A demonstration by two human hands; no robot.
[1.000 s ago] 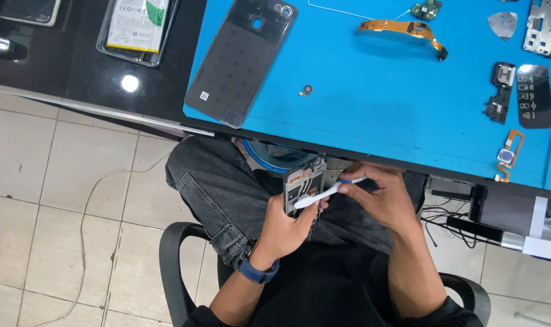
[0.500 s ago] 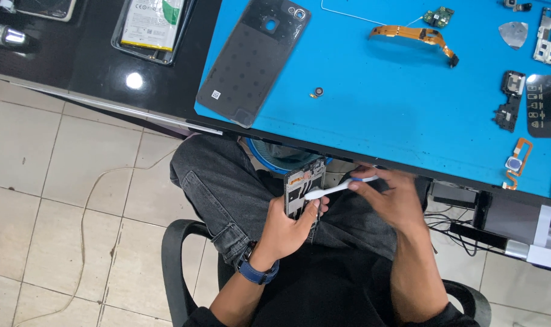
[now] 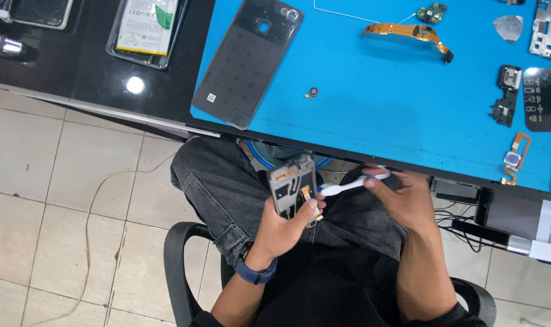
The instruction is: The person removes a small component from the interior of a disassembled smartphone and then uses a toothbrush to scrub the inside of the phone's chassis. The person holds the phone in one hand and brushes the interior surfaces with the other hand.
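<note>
Phone frame (image 3: pixel 293 188), a stripped grey chassis with its inner side facing up, sits over the person's lap just below the near edge of the blue work mat (image 3: pixel 372 115). The left hand (image 3: pixel 284 227) grasps it from beneath, thumb pressed on its lower right corner and a blue wristband (image 3: pixel 255 272) on the wrist. The right hand (image 3: pixel 405 200) pinches a white brush-like tool (image 3: pixel 351 184), whose tip touches the right edge of the frame. On the mat, far from the hands, lie a dark back cover (image 3: pixel 248 57) at the left, a small round part (image 3: pixel 313 92) near the middle, an orange flex cable (image 3: pixel 408 33) farther back, and a fingerprint sensor on an orange ribbon (image 3: pixel 514 158) at the right edge. A battery (image 3: pixel 145 21) rests on the black table (image 3: pixel 75 72) to the far left. The person sits in a black chair (image 3: pixel 178 260) above a tiled floor (image 3: pixel 51 200).
</note>
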